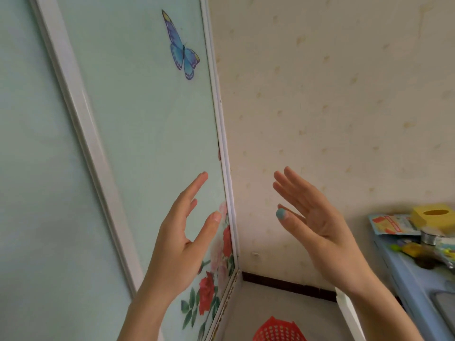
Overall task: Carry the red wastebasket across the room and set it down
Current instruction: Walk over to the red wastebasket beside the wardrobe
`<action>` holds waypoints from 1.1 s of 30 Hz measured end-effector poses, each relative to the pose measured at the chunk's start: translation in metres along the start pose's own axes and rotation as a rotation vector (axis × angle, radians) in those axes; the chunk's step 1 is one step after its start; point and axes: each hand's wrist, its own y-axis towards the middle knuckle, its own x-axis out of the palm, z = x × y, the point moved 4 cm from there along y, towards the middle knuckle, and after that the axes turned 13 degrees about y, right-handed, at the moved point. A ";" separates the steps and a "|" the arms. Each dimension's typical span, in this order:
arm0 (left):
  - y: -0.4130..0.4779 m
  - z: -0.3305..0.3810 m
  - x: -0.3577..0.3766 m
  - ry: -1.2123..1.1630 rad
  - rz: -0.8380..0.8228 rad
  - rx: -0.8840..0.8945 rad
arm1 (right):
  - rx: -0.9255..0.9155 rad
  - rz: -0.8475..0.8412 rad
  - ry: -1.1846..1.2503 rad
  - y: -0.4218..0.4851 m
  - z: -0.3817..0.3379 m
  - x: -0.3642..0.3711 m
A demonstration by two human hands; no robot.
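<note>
The red wastebasket (279, 330), a perforated plastic one, shows only its upper rim at the bottom edge, on the floor in the corner. Both hands are raised well above it with palms facing each other. My left hand (183, 239) is open, fingers spread, in front of the glass panel. My right hand (317, 225) is open too, fingers apart, with a blue-painted thumbnail. Neither hand touches the basket or anything else.
A frosted glass sliding door (138, 124) with a blue butterfly and red flowers fills the left. A patterned wall (332, 107) stands behind. At the right, a blue table (403, 274) holds a yellow box, packets and small items. A white strip leans beside it.
</note>
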 end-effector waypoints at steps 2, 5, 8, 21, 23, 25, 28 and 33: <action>0.015 -0.017 0.006 -0.024 -0.013 0.007 | 0.005 0.020 -0.005 0.012 0.015 0.000; 0.041 -0.040 0.016 -0.056 -0.020 0.032 | 0.007 0.040 -0.040 0.029 0.033 0.000; 0.068 -0.064 0.028 -0.097 -0.038 0.062 | 0.017 0.062 -0.104 0.045 0.052 0.000; 0.169 -0.169 0.090 -0.301 -0.206 0.191 | 0.005 0.283 -0.246 0.107 0.148 -0.012; 0.176 -0.188 0.106 -0.315 -0.239 0.191 | 0.028 0.310 -0.284 0.107 0.166 -0.019; 0.179 -0.204 0.123 -0.340 -0.269 0.175 | 0.058 0.347 -0.299 0.104 0.184 -0.027; 0.178 -0.222 0.151 -0.415 -0.303 0.150 | 0.095 0.401 -0.288 0.097 0.208 -0.040; 0.168 -0.256 0.209 -0.425 -0.392 0.036 | 0.216 0.474 -0.302 0.083 0.247 -0.073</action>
